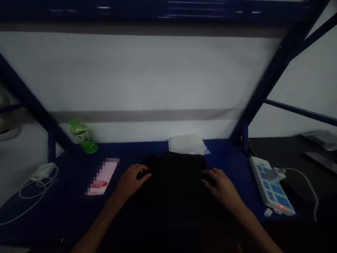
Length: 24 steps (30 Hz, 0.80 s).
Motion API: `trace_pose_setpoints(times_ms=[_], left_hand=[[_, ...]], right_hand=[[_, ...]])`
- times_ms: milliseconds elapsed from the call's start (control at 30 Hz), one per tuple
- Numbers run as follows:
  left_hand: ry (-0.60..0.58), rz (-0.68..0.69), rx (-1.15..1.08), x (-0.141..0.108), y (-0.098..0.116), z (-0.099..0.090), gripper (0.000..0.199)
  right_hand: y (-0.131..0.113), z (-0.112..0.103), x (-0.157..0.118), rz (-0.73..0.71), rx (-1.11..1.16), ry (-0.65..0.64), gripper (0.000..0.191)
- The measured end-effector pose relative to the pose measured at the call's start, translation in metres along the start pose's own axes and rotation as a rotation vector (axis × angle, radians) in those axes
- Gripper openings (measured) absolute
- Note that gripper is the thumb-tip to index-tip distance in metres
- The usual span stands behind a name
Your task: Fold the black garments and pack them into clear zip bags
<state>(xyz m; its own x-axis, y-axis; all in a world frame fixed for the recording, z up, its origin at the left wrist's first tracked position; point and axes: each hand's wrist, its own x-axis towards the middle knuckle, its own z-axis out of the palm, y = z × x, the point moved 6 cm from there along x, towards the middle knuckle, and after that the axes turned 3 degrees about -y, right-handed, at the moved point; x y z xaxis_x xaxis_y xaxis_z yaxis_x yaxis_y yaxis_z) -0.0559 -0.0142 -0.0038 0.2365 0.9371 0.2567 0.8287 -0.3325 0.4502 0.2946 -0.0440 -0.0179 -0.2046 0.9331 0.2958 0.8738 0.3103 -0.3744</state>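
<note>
Head view: the dark cloth (177,182), apparently folded, lies on the blue tabletop (134,150) between the two hands, its outline partly lost in shadow. The left hand (133,177) is at its left side, thumb and fingers bent and apart; the right hand (217,183) is at its right side, likewise with thumb and fingers spread. Neither grip is closed; whether the fingertips press on the fabric cannot be told. Just beyond the cloth's far edge, between and ahead of the hands, lie white plastic bags (187,143). Near the left hand, on its outer side, is a lit phone (107,174); farther out stand a tilted green bottle (84,137) and a coiled white cable (46,185). Beyond the right hand lies a white power strip (269,191) with a white charger (276,175) plugged in.
</note>
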Motion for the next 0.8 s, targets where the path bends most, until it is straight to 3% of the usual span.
trace_pose_setpoints(times_ms=[100, 167, 267, 367, 467, 567, 700, 800], left_hand=[[0.099, -0.07, 0.002, -0.013, -0.013, -0.012, 0.035], [0.122, -0.197, -0.017, -0.023, -0.028, -0.015, 0.049], [0.036, -0.387, -0.108, -0.037, -0.052, -0.008, 0.066], [-0.043, -0.471, -0.159, -0.044, -0.061, -0.003, 0.057], [-0.027, -0.451, -0.156, -0.043, -0.054, -0.007, 0.044], [0.061, -0.398, -0.192, -0.039, -0.04, -0.015, 0.036], [0.213, -0.355, -0.334, -0.033, -0.018, -0.027, 0.028], [0.233, -0.305, -0.443, -0.022, 0.008, -0.03, 0.025]], right_hand=[[-0.031, -0.007, 0.002, -0.067, -0.062, 0.068, 0.027], [-0.056, -0.003, 0.003, -0.158, -0.018, 0.025, 0.028], [-0.089, 0.011, 0.002, -0.297, 0.03, -0.076, 0.036], [-0.104, 0.029, 0.0, -0.353, 0.024, -0.176, 0.043], [-0.106, 0.044, -0.002, -0.346, 0.04, -0.257, 0.045], [-0.105, 0.047, -0.002, -0.331, 0.077, -0.28, 0.045], [-0.103, 0.038, -0.005, -0.315, 0.138, -0.289, 0.046], [-0.087, 0.024, -0.009, -0.261, 0.14, -0.218, 0.045]])
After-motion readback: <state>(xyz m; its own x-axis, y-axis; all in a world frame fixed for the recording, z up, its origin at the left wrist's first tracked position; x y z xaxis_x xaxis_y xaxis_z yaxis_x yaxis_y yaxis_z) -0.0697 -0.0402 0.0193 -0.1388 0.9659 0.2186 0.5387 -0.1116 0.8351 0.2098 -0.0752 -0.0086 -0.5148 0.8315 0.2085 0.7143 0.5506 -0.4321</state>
